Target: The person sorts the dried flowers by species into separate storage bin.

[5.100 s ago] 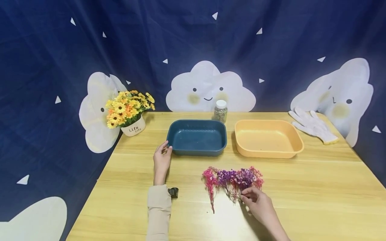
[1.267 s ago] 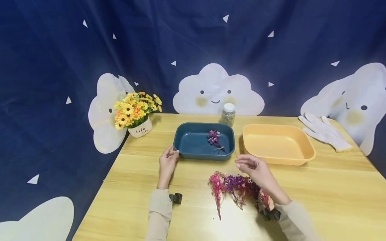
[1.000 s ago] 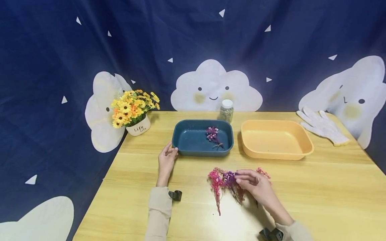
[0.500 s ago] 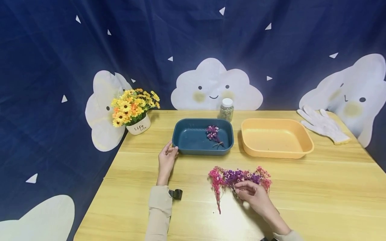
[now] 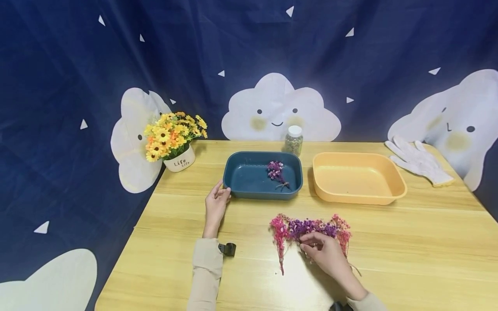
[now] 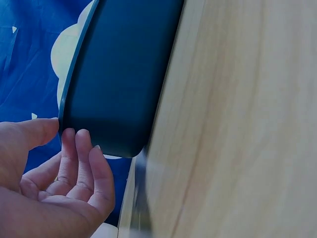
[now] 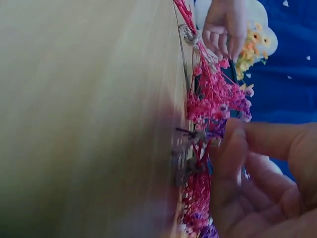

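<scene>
So your left hand (image 5: 215,209) is at the near left corner of the blue tray (image 5: 258,195), thumb up on the rim and the other fingers loosely bent against the outside wall, so you've basically got that corner in a light hold. Your right hand (image 5: 327,255) is down over the row of dried flowers on the table (image 5: 167,259), thumb and index almost together right at the purple bunch (image 5: 297,226). The gap is narrow, and in the right wrist view the tips are up against the purple bits near the tied stems, but it's blurry there and I honestly can't tell if you're actually pinching it. That bunch lies in front of the blue tray, with a pink bunch (image 5: 279,233) just to its left, stems towards you, and a paler pink bunch (image 5: 342,229) at the right end, partly behind your hand. One small purple posy (image 5: 275,172) lies inside the blue tray, in its right half, tied end nearest you. The yellow tray (image 5: 355,199) sits just right of the blue one, a white glove (image 5: 418,160) lies beyond it, the jar (image 5: 293,144) stands behind the blue tray, and the flowerpot (image 5: 180,160) is at the back left.
</scene>
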{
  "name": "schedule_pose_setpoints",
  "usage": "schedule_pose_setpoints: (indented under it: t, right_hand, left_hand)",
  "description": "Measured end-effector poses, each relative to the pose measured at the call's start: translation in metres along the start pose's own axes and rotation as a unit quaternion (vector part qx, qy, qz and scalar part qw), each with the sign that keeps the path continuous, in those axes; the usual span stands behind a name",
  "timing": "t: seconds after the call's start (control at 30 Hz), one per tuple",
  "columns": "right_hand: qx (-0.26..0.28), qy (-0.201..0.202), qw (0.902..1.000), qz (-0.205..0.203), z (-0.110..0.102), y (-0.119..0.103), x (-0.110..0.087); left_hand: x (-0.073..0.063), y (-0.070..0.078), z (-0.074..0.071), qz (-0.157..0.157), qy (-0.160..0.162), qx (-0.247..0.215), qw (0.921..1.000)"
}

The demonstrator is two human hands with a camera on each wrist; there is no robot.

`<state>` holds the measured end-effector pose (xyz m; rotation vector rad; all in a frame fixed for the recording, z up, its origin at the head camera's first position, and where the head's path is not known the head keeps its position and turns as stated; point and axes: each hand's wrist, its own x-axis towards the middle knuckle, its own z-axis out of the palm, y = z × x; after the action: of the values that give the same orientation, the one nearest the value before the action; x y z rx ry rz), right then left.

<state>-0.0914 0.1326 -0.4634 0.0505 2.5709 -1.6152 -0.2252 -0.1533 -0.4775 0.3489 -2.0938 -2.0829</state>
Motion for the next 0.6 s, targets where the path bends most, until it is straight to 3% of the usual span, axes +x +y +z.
schedule_pose_setpoints:
  t: [0.2, 0.6]
  right_hand:
    - [-0.05, 0.056, 0.997, 0.017, 0.0068, -0.0082, 0.0039]
    - [-0.104, 0.071, 0.9919, 0.015, 0.0071, -0.0104, 0.0062]
  left_hand:
    - [-0.0001, 0.0002, -0.0003, -0.006, 0.002, -0.007, 1.0]
    - [-0.0007, 0.0012, -0.0016, 0.002, -0.003, 0.005, 1.0]
